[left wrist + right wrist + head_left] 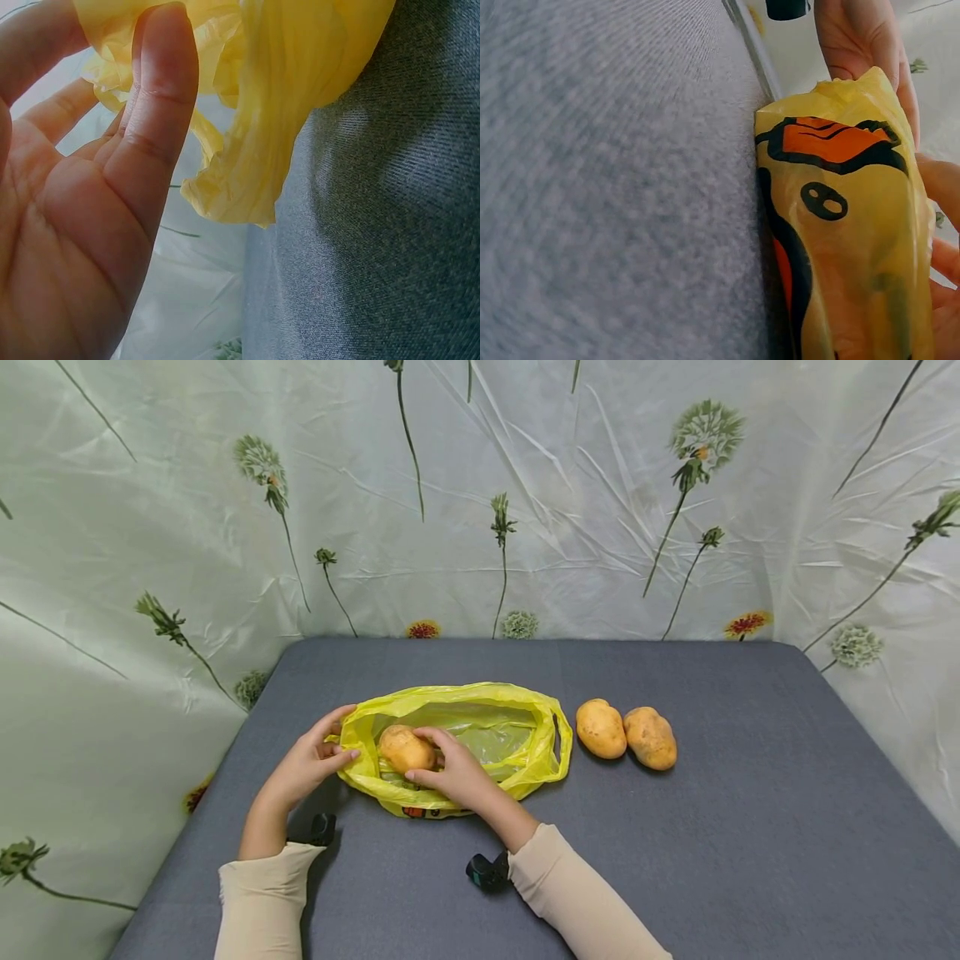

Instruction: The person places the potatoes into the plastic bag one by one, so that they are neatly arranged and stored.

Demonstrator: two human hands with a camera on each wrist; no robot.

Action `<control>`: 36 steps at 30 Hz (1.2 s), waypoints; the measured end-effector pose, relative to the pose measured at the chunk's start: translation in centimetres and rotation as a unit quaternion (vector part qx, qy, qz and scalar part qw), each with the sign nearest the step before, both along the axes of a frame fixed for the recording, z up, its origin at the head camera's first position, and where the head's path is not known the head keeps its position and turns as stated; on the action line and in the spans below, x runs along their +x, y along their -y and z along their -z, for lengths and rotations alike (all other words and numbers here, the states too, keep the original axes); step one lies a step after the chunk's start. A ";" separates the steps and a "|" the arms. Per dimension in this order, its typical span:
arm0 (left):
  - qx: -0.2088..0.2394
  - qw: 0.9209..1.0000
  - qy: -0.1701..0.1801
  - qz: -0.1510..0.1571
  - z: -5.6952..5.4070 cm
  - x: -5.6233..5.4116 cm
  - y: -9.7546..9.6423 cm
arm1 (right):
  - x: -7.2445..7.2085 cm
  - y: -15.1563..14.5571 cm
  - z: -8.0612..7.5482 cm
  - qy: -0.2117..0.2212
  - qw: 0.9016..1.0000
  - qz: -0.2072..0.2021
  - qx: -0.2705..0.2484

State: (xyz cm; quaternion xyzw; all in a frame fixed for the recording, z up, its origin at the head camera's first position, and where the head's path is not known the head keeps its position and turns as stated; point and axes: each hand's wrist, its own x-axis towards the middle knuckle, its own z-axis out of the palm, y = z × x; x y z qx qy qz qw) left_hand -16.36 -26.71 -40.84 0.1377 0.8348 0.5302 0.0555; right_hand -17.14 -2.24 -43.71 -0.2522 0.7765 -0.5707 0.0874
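A yellow plastic bag lies on the table with its mouth spread wide. At its left end is my left hand, thumb and fingers around the edge of the plastic; the left wrist view shows the thumb against the yellow film, beside a bunched handle. My right hand reaches in over the near rim and grips a potato in the left part of the bag. In the right wrist view the bag's printed side covers much of that hand.
Right of the bag, two potatoes, one nearer the bag and another, lie side by side on the dark grey table. A flower-patterned curtain hangs behind the table and along its sides.
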 end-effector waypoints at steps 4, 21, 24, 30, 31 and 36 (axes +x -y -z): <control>0.002 1.000 0.001 0.002 0.1 -0.1 0.0 | 0.0 -0.3 -0.2 0.005 1.000 0.009 0.000; 0.016 1.000 0.009 0.005 0.1 -0.1 0.0 | 1.1 -1.7 -3.1 -0.014 0.999 0.011 -0.032; 0.020 1.000 0.008 0.006 0.0 -0.1 0.0 | 1.6 -2.3 -4.4 -0.034 0.999 0.009 -0.032; 0.015 1.000 0.003 0.007 0.1 -0.2 0.1 | 2.1 -3.2 -5.2 -0.092 0.995 0.023 -0.018; 0.014 1.000 0.002 0.007 0.1 -0.2 0.1 | 2.1 -3.3 -5.3 -0.102 0.994 0.025 -0.018; 0.016 1.000 0.003 0.007 0.2 -0.1 0.2 | 2.2 -4.3 -5.5 -0.148 0.988 0.033 -0.021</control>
